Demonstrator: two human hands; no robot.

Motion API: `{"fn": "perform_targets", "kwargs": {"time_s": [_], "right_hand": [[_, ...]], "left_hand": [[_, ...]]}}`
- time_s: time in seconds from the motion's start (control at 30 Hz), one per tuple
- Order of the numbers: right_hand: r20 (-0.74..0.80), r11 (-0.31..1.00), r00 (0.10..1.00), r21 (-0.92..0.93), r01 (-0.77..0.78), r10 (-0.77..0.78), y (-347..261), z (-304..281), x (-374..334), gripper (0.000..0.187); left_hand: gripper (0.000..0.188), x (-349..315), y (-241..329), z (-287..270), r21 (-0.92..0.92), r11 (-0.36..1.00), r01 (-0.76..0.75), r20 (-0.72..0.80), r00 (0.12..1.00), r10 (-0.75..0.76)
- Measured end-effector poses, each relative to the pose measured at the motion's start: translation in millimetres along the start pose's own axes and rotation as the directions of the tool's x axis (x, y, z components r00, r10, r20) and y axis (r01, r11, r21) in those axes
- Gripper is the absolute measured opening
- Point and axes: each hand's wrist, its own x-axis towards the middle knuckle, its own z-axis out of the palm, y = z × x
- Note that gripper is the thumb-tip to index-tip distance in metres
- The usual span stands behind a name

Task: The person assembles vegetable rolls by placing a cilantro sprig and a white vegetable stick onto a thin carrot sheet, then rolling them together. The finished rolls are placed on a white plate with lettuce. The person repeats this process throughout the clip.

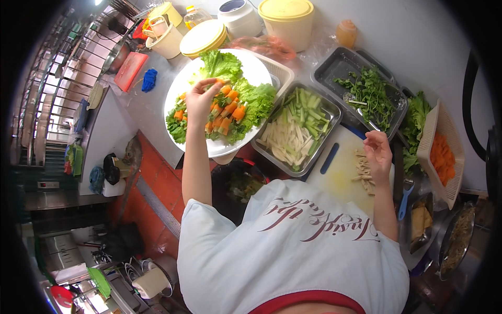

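Note:
My left hand [201,102] reaches over a round white plate [260,65], its fingertips pinched on a small orange carrot roll [220,81]. Beneath it, a cluster of carrot rolls [226,111] with green ends lies on the plate, ringed by lettuce leaves [256,97]. My right hand [377,149] hovers above the right part of a pale cutting board [334,183], fingers loosely curved and apart, with no object visible in them. Close by it on the board are several thin cream-coloured strips [362,170].
Between my hands sits a metal tray [334,123] of cut green and white vegetable sticks. Beyond, a dark tray [334,68] holds herbs. A basket [454,196] with shredded carrot [443,159] and a blue-handled peeler [404,201] are at right. Lidded tubs [285,26] line the wall.

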Motion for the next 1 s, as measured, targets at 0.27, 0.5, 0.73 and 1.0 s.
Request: {"fn": "perform_targets", "kwargs": {"time_s": [0.27,0.5,0.73,1.0], "right_hand": [[-0.011,0.987,1.0,-0.159,0.007,-0.009,-3,-10,-15,0.021],[-0.075,0.956,0.996,-0.283,-0.072,0.053,-2,-36,-25,0.014],[-0.125,0.867,0.959,-0.41,-0.283,0.254,1,-60,-5,0.013],[-0.369,0.871,0.881,-0.483,0.089,-0.295,-33,-114,16,0.014]], "left_hand": [[0.032,38,-39,-3,0.747,0.661,0.071,-0.136,0.99,0.047],[0.037,26,-22,1,0.827,0.561,0.031,-0.151,0.974,0.169],[0.016,-51,27,64,0.529,0.725,-0.44,0.004,0.856,0.517],[0.008,-149,17,127,0.283,0.774,-0.566,0.345,0.813,0.468]]}}
